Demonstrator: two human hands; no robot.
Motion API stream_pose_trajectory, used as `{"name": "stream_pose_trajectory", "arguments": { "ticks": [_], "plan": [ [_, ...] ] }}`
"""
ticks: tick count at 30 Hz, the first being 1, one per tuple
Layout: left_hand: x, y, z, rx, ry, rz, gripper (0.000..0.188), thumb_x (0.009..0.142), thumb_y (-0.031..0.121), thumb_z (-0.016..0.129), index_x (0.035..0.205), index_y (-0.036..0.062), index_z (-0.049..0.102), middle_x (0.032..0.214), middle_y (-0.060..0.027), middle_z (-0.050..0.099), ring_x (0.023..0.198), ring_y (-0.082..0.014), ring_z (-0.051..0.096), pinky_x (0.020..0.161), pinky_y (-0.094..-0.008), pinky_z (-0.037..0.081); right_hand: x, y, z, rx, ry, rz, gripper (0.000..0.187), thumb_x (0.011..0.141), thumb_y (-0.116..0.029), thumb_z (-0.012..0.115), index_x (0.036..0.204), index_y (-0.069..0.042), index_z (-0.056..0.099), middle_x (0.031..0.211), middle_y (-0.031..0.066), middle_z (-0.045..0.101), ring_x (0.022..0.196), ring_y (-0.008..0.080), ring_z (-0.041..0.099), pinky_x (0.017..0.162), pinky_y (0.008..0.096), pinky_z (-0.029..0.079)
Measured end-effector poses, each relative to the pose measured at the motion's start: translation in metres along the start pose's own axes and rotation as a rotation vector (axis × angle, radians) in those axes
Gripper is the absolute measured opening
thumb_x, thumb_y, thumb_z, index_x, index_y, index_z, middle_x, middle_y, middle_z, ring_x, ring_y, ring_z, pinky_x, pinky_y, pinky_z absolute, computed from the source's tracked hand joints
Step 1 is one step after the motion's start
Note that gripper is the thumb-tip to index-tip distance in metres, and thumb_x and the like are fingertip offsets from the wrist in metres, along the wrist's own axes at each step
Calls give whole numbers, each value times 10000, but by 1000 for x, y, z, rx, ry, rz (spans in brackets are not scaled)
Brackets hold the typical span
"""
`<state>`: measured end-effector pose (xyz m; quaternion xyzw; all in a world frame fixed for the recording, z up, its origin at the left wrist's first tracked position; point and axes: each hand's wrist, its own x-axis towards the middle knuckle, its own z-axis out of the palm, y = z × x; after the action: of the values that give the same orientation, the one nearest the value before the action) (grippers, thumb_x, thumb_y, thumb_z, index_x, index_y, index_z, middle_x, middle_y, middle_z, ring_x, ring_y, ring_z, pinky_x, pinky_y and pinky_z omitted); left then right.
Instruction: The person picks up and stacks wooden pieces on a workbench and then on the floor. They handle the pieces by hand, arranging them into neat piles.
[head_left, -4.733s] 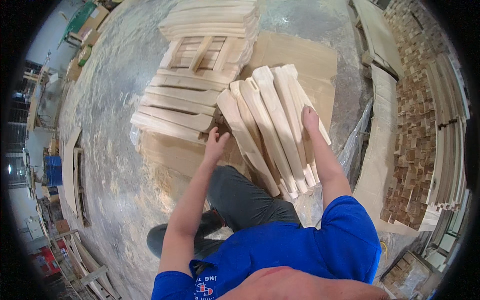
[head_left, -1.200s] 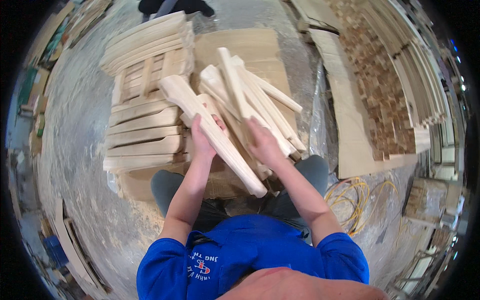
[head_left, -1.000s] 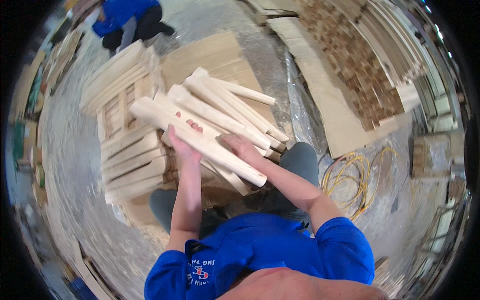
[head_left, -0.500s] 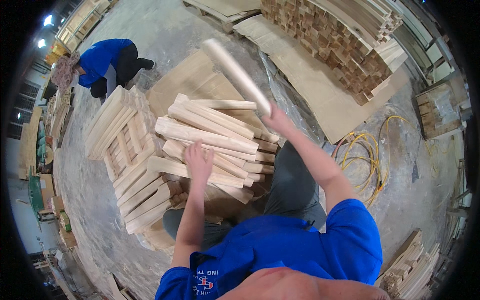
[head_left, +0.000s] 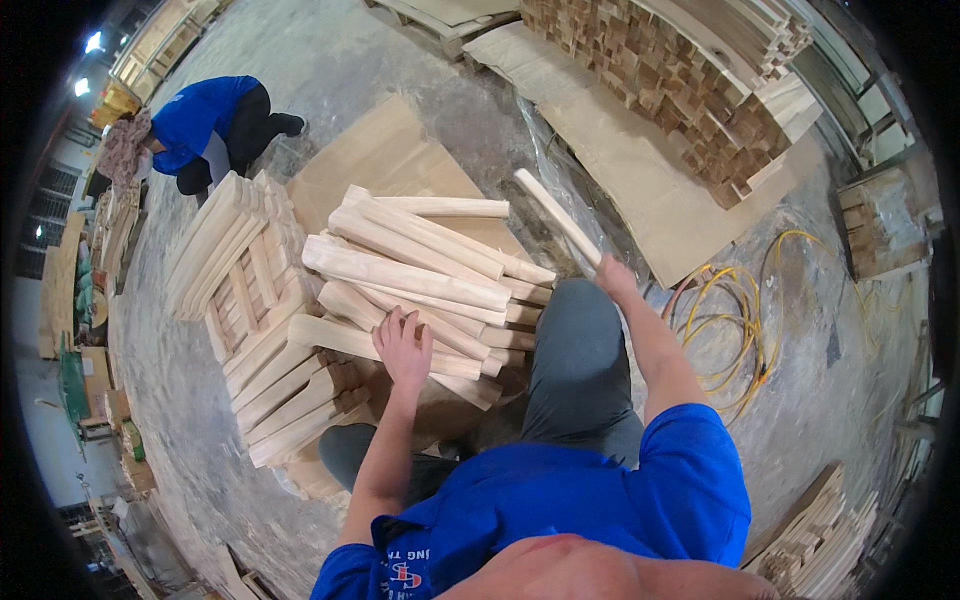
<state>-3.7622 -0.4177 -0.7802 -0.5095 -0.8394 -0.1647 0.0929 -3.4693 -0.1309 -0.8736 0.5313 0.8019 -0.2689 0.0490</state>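
Note:
My right hand (head_left: 615, 279) is closed around the near end of a pale wooden leg (head_left: 556, 214), held up at a slant to the right of the pile. My left hand (head_left: 404, 350) rests on the near side of a loose pile of similar tapered wooden legs (head_left: 408, 271), fingers bent and spread over one piece (head_left: 335, 335). Its palm side is hidden. Left of the pile, more shaped wooden pieces (head_left: 275, 395) lie stacked in neat layers. Brown cardboard (head_left: 390, 150) lies on the floor beyond the pile.
A co-worker in a blue shirt (head_left: 205, 120) bends down at the far left. Stacked square lumber (head_left: 690, 100) stands at the far right, beside a cardboard sheet (head_left: 640, 200). A coiled yellow hose (head_left: 745, 320) lies right of my knee (head_left: 580, 345). Thin wood strips (head_left: 825, 545) lie at lower right.
The wooden leg in my right hand has moved right and down, farther from the pile. My left hand has shifted slightly right and down, staying on the pile.

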Motion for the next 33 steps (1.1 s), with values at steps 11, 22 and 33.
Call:
{"name": "stream_pose_trajectory", "arguments": {
  "ticks": [11, 22, 33],
  "plan": [
    [-3, 0, 1, 27, -43, -37, 329, 755, 242, 573, 1062, 125, 594, 1227, -130, 480, 1113, -278, 458, 998, -496, 253, 11, -25, -11, 146, 123, 104, 413, 737, -241, 559, 1069, -24, 444, 970, 257, 607, 908, 398, 598, 782, 467, 483],
    [-5, -3, 3, 6, 5, -41, 321, 747, 222, 576, 1053, 128, 597, 1204, -113, 480, 1053, -249, 499, 992, -519, 254, 8, -44, -53, 1139, -431, -182, 370, 811, -343, 549, 1013, -43, 474, 626, 61, 525, 420, 148, 502, 396, 278, 431],
    [-3, -3, 0, -43, 16, -75, 306, 732, 229, 584, 1023, 137, 608, 1180, -115, 502, 1053, -243, 507, 994, -509, 251, -37, -101, -65, 1950, -1495, -511, 396, 823, -347, 533, 1010, -18, 418, 529, 96, 472, 307, 140, 423, 264, 266, 356]
  ]
}}
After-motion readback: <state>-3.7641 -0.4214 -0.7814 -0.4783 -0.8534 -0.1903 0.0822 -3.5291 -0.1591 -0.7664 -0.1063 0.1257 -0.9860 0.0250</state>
